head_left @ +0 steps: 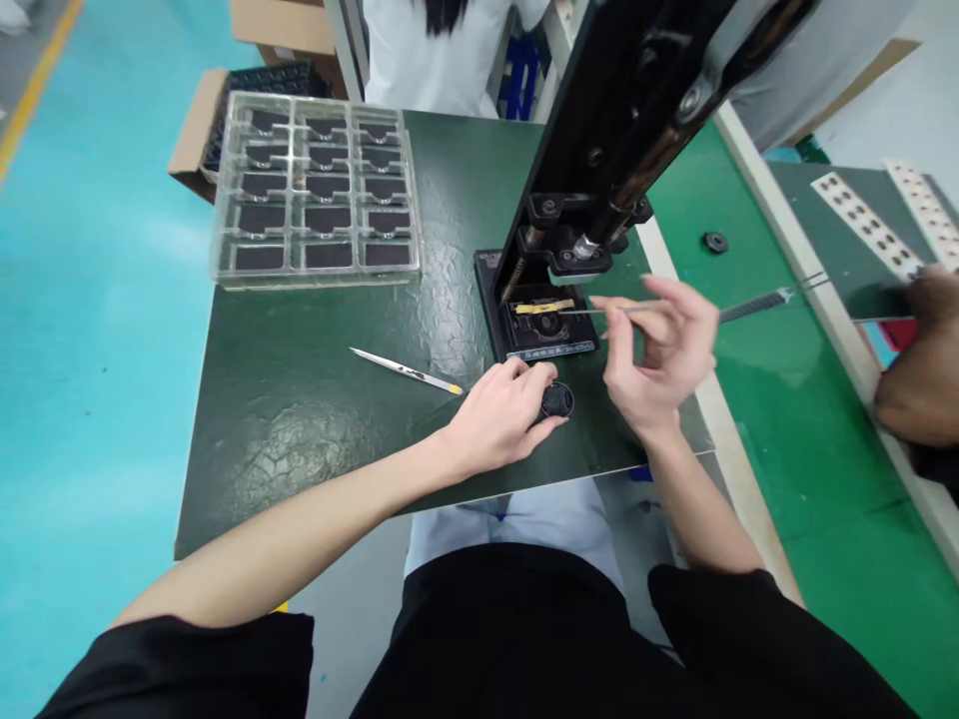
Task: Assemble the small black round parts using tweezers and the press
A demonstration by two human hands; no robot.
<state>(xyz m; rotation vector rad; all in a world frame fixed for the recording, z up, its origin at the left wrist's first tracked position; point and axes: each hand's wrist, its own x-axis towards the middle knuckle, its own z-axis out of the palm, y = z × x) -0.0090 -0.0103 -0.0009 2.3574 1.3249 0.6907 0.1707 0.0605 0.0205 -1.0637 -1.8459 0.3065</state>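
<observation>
Near the table's front edge, my left hand (505,414) grips a small round black part (557,399) between thumb and fingers. My right hand (659,350) pinches a thin metal tool (580,313), whose tip reaches over the base of a black press (550,348). On that base lies a yellow strip (544,308), across a round recess, close to the tool's tip. The press column rises behind, tilted to the right in view. White pointed tweezers (407,370) rest on the dark green table (315,340), left of my left hand.
A clear compartment tray (319,282) with dark pads stands at the table's back left. Cardboard boxes (281,25) are behind it. On the green surface at right are a round black part (715,242) and a person's arm (925,369) beyond the rail. Another person (442,60) is across the table.
</observation>
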